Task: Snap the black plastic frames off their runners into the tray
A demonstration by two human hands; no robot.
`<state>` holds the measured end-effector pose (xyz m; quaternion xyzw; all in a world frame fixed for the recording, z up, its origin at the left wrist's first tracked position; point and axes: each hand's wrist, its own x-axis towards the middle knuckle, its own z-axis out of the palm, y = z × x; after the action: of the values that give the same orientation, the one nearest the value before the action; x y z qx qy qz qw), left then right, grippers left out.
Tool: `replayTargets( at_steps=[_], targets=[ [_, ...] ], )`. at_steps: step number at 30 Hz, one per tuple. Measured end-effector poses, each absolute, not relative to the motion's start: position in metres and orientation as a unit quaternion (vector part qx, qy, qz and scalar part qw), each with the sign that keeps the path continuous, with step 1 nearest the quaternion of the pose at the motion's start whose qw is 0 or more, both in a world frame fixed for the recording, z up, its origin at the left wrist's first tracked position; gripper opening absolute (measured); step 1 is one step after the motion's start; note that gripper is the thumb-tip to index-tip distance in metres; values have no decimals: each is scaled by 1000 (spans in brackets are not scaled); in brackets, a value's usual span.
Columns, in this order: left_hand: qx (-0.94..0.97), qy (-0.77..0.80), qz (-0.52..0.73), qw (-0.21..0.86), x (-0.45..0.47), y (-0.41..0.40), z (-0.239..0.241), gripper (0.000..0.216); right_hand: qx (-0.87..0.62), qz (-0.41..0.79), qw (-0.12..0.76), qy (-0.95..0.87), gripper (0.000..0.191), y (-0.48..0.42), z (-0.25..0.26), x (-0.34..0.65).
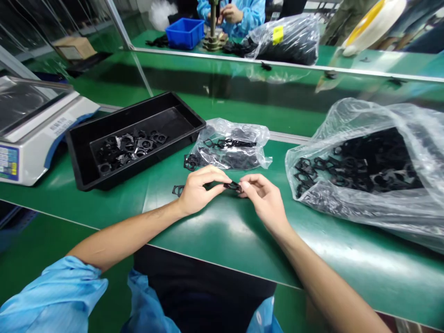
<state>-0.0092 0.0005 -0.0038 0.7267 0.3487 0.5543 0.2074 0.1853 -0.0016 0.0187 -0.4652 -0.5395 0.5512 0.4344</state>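
Between my two hands, just above the green tabletop, is a small black plastic part (233,186). My left hand (199,188) pinches its left end between thumb and fingers. At its other end, the thumb and fingers of my right hand (264,196) are closed on it too. Another black part with a round hole (178,190) lies on the table, partly behind my left hand. Beyond my hands rests a small clear bag (236,159) of black parts, with a loose-looking part (191,162) at its left edge.
A black tray (187,121) holding several black parts stands to the left, beside a white scale (38,132). At right lies a large open clear bag (350,203) full of black parts. Across a divider, a person in blue sleeves (255,18) works near a blue bin (185,34).
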Motion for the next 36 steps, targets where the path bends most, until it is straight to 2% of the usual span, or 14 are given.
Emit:
replayTargets(
  at_steps=[3, 6, 11, 36],
  targets=[
    [707, 365, 561, 228, -9, 2, -4, 6, -442, 463, 443, -628, 33, -4, 20, 186],
    [697, 376, 557, 249, -9, 2, -5, 7, -433, 395, 441, -680, 18, -7, 20, 187],
    [663, 383, 559, 319, -6, 1, -8, 17, -440, 362, 456, -684, 6, -9, 19, 187],
    [659, 371, 561, 337, -6, 1, -6, 17, -441, 378, 447, -680, 10, -12, 18, 186]
  ],
)
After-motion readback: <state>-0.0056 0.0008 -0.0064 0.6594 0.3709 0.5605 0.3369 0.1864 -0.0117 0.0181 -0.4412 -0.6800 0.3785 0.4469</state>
